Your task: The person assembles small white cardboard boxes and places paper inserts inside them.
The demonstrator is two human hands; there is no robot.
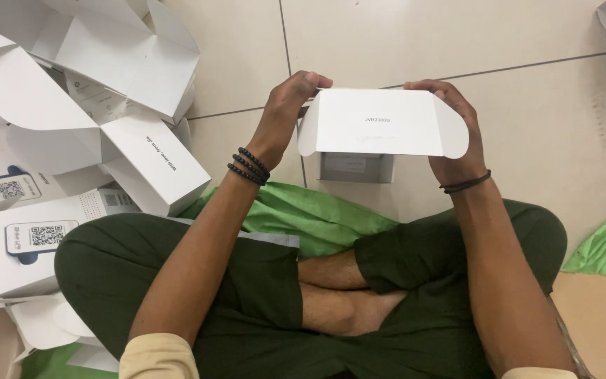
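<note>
Head view: my left hand (285,116) and right hand (457,133) each grip one end of the small white box (380,126) (lid flap open), held above the tiled floor (527,42) before my crossed legs.

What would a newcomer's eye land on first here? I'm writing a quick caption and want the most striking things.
First, the small white carton held up at the centre, its flap open, gripped by the left hand and right hand above the tiled floor. Next, the heap of open white boxes sprawled at the left, and the crumpled green sheet under the crossed legs.
</note>
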